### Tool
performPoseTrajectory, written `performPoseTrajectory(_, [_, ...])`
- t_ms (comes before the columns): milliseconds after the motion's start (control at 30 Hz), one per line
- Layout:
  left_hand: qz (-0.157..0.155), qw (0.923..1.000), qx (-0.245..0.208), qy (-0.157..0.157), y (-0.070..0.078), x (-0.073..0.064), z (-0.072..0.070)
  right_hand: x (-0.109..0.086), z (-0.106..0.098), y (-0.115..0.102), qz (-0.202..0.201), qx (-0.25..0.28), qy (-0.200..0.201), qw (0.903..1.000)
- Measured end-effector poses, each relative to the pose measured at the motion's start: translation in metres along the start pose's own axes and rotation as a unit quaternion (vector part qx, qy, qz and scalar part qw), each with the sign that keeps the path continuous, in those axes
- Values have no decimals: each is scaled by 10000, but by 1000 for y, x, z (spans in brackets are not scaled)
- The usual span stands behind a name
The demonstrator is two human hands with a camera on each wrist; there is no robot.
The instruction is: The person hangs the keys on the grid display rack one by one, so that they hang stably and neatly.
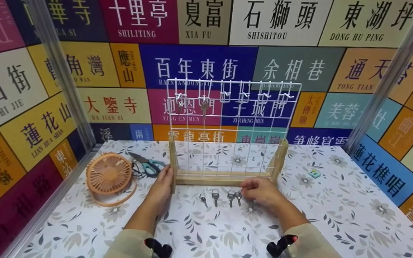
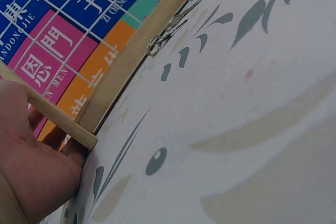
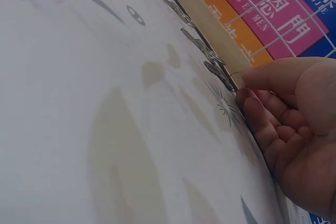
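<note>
A white wire grid rack (image 1: 235, 143) stands upright in a wooden base (image 1: 224, 182). My left hand (image 1: 160, 186) grips the base's left upright; the left wrist view shows fingers behind the wooden foot (image 2: 68, 124). Several keys lie in a row on the table before the base, among them a key (image 1: 216, 197) near the middle. At the row's right end, my right hand (image 1: 262, 191) pinches the thin ring (image 3: 234, 74) of the last key (image 3: 218, 73), thumb against forefinger. Keys hang from the two leftmost hooks, one being a silver key (image 1: 204, 104).
More white hooks (image 1: 244, 95) line the rack's top to the right. An orange fan (image 1: 109, 173) and teal-handled scissors (image 1: 151, 166) lie left of the rack. A small mint-green object (image 1: 314, 173) is at the right. Sign-printed walls (image 1: 199, 64) enclose the flowered table (image 1: 335, 204).
</note>
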State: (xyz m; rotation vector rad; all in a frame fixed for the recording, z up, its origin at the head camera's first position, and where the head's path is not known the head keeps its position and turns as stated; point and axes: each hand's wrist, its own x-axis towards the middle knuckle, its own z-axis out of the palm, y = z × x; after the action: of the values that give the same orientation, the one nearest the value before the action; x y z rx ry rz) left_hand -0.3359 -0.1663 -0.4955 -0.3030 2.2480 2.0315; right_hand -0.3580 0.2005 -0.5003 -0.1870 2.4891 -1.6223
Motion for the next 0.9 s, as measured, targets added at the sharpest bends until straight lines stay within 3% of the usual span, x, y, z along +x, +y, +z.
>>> performPoseTrajectory(467, [-151,9999,56,-37,1,-1,-1,1,4,-1,-149,-196,133,9996])
performPoseTrajectory(600, [23,10000,50,25,-1,-1,0,2,2,-2,-151,-155,188,9996])
performPoseTrajectory(700, [122,9999,11,70,-2,-1,1,2,0,-7,-168,32,213,9996])
performPoseTrajectory(900, [-44,10000,-77,44,0,-1,2,-1,0,-19,-337,560,369,9972])
